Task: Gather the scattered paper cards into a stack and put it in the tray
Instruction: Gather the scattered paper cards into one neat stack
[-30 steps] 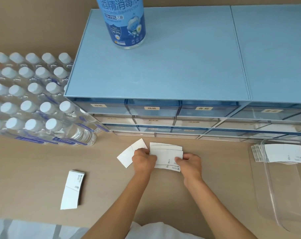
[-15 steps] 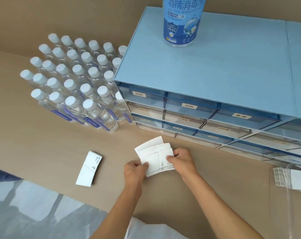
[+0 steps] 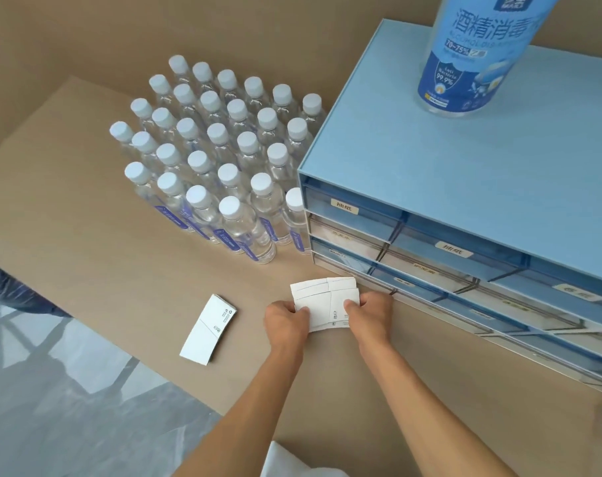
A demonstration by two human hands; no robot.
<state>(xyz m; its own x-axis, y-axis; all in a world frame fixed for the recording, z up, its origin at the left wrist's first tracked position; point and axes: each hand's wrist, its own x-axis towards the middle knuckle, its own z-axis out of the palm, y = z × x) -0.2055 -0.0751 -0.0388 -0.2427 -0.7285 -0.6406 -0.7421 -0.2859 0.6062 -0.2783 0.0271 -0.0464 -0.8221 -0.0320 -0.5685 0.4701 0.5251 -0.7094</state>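
- Both hands, left hand (image 3: 286, 318) and right hand (image 3: 370, 313), pinch the uneven card stack (image 3: 325, 302); a loose grip could let cards slide out.
- The second card bundle (image 3: 208, 330) lies left near the counter (image 3: 86, 208) edge and could be missed or knocked off.

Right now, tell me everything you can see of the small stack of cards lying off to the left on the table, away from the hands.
The loose card stack is a thin pile of white paper cards, each curved like an arc rather than square. The top card has a thin line across its middle and small dark print near its far end. The edges sit fairly even, with layers showing along the right side. It lies flat on the tan table, angled, near the front edge, apart from the hands and the water bottles. Nothing touches it but the table.
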